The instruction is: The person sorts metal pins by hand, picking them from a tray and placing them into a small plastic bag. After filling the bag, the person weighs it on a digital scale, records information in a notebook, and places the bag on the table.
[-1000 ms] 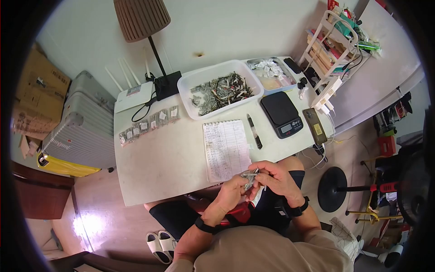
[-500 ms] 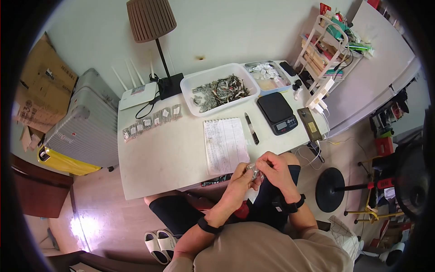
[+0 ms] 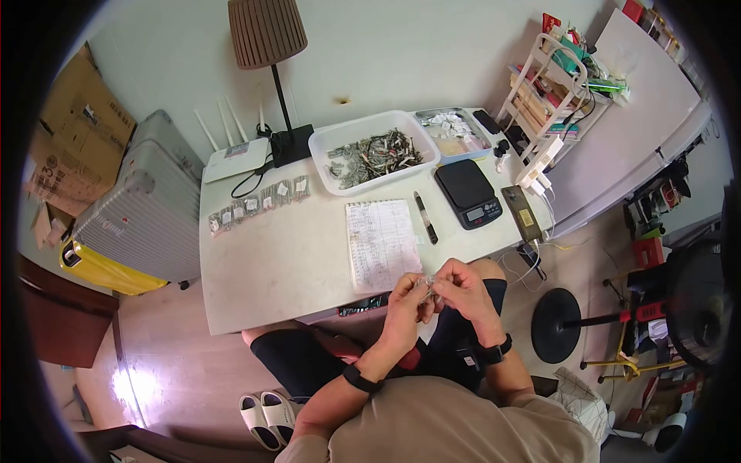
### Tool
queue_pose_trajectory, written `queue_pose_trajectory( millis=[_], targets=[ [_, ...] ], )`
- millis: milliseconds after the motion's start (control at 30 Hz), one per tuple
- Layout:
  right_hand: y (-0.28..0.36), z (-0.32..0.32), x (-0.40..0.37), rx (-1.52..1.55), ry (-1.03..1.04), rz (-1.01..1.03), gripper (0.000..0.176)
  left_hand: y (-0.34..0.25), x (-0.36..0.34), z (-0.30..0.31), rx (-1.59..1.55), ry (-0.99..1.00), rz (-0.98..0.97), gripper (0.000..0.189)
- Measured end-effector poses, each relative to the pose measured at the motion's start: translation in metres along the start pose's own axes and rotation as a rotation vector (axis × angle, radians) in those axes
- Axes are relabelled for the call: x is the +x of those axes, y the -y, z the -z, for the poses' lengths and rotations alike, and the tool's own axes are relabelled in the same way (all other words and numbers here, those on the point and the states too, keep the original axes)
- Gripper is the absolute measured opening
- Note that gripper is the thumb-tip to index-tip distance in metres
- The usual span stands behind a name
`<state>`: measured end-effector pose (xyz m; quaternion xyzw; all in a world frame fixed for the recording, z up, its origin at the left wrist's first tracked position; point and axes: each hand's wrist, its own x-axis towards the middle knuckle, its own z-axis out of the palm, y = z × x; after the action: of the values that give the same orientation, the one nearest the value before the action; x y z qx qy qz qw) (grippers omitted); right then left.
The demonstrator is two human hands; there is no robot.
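My left hand (image 3: 407, 302) and my right hand (image 3: 461, 288) meet just off the near edge of the white table (image 3: 285, 262), above my lap. Both pinch a small clear bag of metal parts (image 3: 427, 288) between the fingertips. A sheet of handwritten notes (image 3: 381, 242) lies on the table right in front of my hands, with a black pen (image 3: 425, 218) beside it. Farther back stands a white tray (image 3: 373, 157) full of metal parts.
A black scale (image 3: 467, 194) and a phone (image 3: 527, 213) sit at the right of the table. A row of small filled bags (image 3: 258, 205) lies at the left, behind it a router (image 3: 235, 158) and a lamp (image 3: 272, 46). A suitcase (image 3: 139, 208) stands left of the table.
My hands have risen slightly toward the table edge while still working the small bag. The view has shifted a little; nothing on the table has moved.
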<state>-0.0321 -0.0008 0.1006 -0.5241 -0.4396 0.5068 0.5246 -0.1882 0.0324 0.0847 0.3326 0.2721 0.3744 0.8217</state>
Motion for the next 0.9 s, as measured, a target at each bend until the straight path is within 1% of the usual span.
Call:
queue_pose_trajectory(
  millis=[67,100,167,200,267,300,367,400,433,500,533,567,600,700,733,767,800,833,867,900],
  targets=[
    [0.003,0.002,0.000,0.073,0.167,-0.001,0.014,-0.005,0.000,-0.004,-0.293,-0.065,0.157,0.012],
    [0.001,0.003,0.001,0.071,0.167,-0.003,0.014,-0.004,0.000,-0.002,-0.296,-0.065,0.157,0.012],
    [-0.004,0.005,0.002,0.019,0.061,-0.008,0.014,-0.001,0.002,0.006,-0.151,0.017,0.087,0.015],
    [-0.004,0.004,-0.001,0.016,0.061,-0.011,0.014,-0.001,0.003,0.009,-0.155,0.018,0.087,0.015],
    [-0.005,0.000,-0.006,-0.018,0.059,0.016,0.014,-0.001,0.004,0.015,-0.020,0.043,0.090,0.017],
    [-0.003,-0.003,-0.006,-0.018,0.063,0.012,0.014,-0.003,0.005,0.014,-0.022,0.038,0.090,0.017],
    [0.000,-0.009,-0.008,-0.116,0.060,0.048,0.013,-0.008,0.005,0.009,-0.227,-0.034,0.189,0.016],
    [0.003,-0.008,-0.006,-0.099,0.079,-0.013,0.014,-0.007,0.004,0.009,-0.228,-0.031,0.194,0.016],
    [0.003,-0.006,-0.007,-0.101,0.075,-0.015,0.014,-0.006,0.004,0.009,-0.203,-0.020,0.190,0.016],
    [0.002,-0.003,-0.007,-0.161,0.111,0.045,0.017,-0.005,0.007,0.015,-0.181,-0.015,0.182,0.016],
    [0.000,-0.002,-0.006,-0.159,0.114,0.042,0.017,-0.002,0.011,0.021,-0.196,-0.020,0.245,0.016],
    [-0.003,0.001,-0.003,-0.175,0.112,-0.025,0.019,0.001,0.012,0.025,-0.212,-0.023,0.308,0.015],
    [-0.004,0.003,-0.001,-0.193,0.108,-0.090,0.020,-0.001,0.009,0.023,-0.212,-0.023,0.306,0.015],
    [-0.004,0.005,-0.003,-0.128,0.091,-0.098,0.023,-0.003,0.004,0.014,-0.244,-0.067,0.290,0.013],
    [-0.006,0.004,-0.003,-0.125,0.096,-0.100,0.023,-0.002,0.005,0.015,-0.176,-0.032,0.222,0.013],
    [-0.008,0.001,-0.005,-0.162,0.104,-0.045,0.025,0.000,0.003,0.017,-0.107,0.002,0.159,0.012],
    [-0.010,0.000,-0.007,-0.199,0.109,0.013,0.027,0.007,0.007,0.024,-0.105,0.000,0.163,0.012],
    [-0.011,-0.001,-0.007,-0.198,0.105,0.013,0.027,0.014,0.014,0.031,-0.222,-0.040,0.242,0.011],
    [-0.011,-0.003,-0.005,-0.324,0.119,0.018,0.028,0.021,0.020,0.036,-0.342,-0.078,0.319,0.011],
    [-0.010,-0.003,-0.003,-0.452,0.135,0.023,0.030,0.020,0.019,0.033,-0.343,-0.074,0.317,0.011]
  ],
)
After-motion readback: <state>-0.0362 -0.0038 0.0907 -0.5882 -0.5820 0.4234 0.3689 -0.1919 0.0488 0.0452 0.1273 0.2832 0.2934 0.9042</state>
